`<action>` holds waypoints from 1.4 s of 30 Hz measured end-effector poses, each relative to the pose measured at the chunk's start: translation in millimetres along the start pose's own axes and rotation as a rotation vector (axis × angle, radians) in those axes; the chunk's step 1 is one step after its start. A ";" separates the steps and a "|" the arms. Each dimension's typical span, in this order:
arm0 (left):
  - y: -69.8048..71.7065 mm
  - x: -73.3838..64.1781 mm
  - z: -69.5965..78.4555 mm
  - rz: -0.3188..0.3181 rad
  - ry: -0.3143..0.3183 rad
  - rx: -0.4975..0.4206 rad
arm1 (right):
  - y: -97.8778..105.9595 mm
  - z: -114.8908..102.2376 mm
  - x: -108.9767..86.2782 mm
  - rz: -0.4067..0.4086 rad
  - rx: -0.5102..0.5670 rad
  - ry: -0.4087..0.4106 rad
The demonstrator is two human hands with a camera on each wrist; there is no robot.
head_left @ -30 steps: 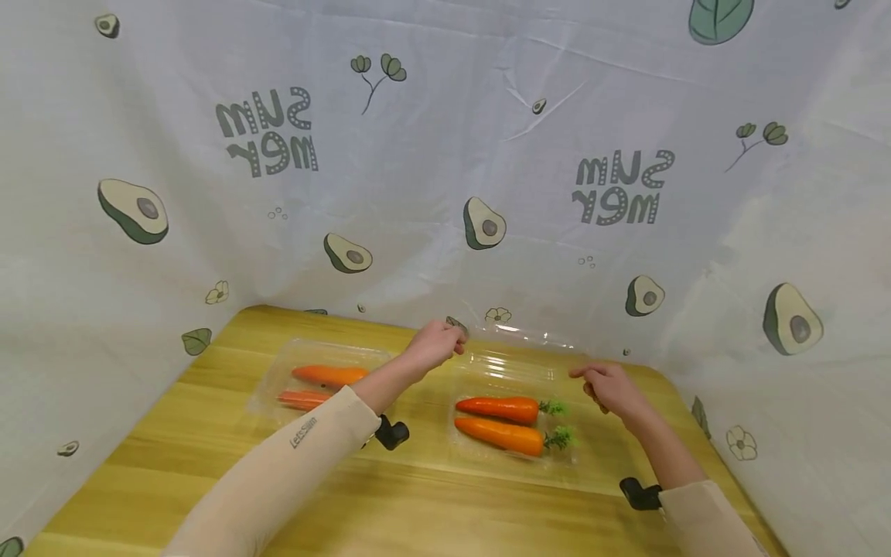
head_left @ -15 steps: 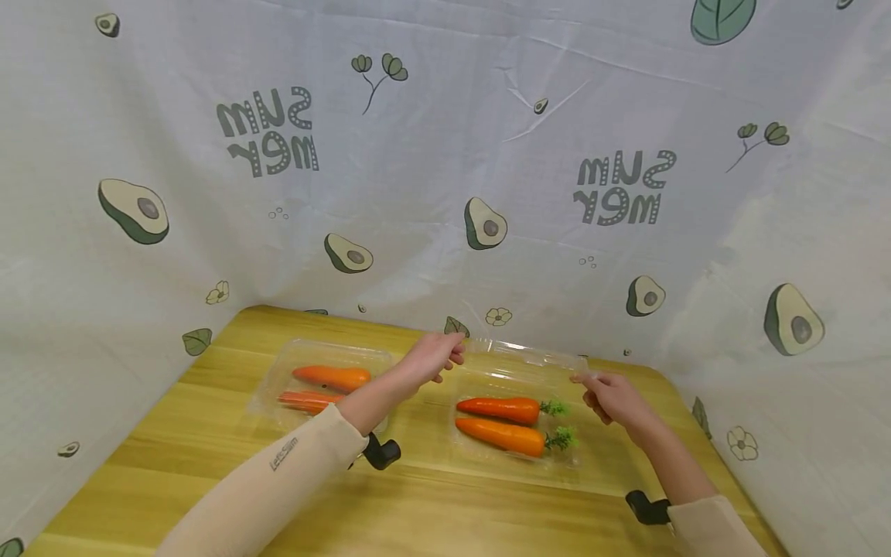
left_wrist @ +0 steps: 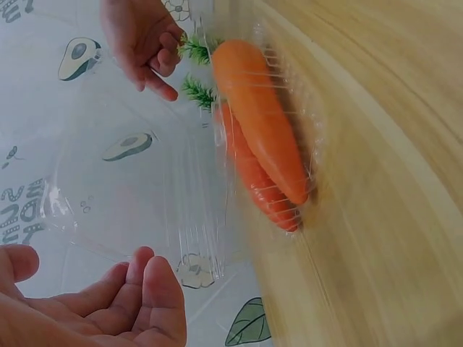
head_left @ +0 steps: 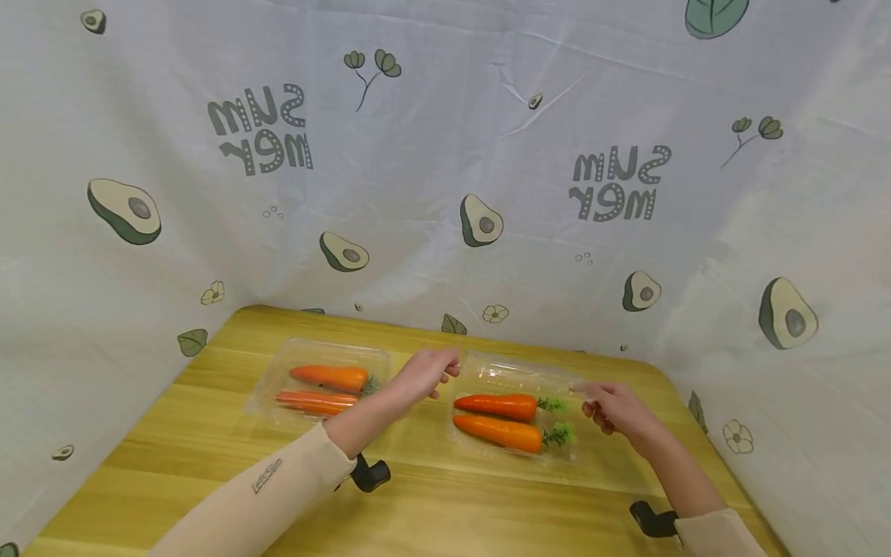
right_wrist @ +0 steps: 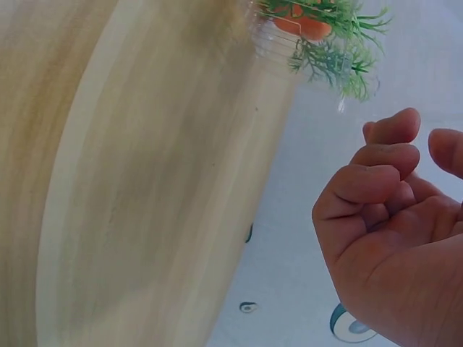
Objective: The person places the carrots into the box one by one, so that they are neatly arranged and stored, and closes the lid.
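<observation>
Two orange carrots with green tops, a rear one (head_left: 496, 406) and a front one (head_left: 497, 433), lie side by side in a clear plastic box whose lid (head_left: 515, 373) stands tilted up at the back. My left hand (head_left: 426, 371) is at the lid's left edge, fingertips right at its rim and thumb apart from them in the left wrist view. At the lid's right corner is my right hand (head_left: 616, 406), with index finger reaching out and the other fingers bent. A gap shows between its thumb and fingers (right_wrist: 394, 126) in the right wrist view.
Left of my left forearm stands a second clear box (head_left: 278, 367), containing another carrot (head_left: 327, 377) and a long striped orange-red piece (head_left: 313, 401). Both boxes are on a wooden table (head_left: 418, 503). A white curtain printed with avocados (head_left: 480, 220) hangs behind and at both sides.
The lid has tilted down toward the front, over the carrots. Both hands have come lower and nearer along with it. The carrots and the left box have stayed in place.
</observation>
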State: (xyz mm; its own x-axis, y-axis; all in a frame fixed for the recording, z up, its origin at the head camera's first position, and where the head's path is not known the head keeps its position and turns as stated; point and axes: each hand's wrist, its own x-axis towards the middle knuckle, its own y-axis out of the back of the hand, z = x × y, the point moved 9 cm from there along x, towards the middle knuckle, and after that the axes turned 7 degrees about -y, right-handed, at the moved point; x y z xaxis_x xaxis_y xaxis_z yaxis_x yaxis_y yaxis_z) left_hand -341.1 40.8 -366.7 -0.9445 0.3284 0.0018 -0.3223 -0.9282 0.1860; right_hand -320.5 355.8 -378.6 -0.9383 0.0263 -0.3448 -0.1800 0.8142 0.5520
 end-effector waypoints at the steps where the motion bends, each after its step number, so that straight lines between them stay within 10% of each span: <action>1: -0.4 -1.4 -0.3 -0.002 0.000 0.000 | -1.1 0.4 -0.7 -0.011 0.010 0.002; 42: -14.4 -31.2 -21.1 -0.061 -0.082 0.212 | -19.3 22.2 -17.9 -0.116 0.100 -0.008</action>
State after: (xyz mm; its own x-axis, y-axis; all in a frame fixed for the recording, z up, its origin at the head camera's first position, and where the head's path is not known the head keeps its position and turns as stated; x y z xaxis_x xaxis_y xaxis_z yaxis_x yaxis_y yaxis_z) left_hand -308.3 40.2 -390.1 -0.9128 0.4036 0.0628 -0.3496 -0.8515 0.3908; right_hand -293.6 352.5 -400.0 -0.9105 -0.0675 -0.4080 -0.2568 0.8656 0.4299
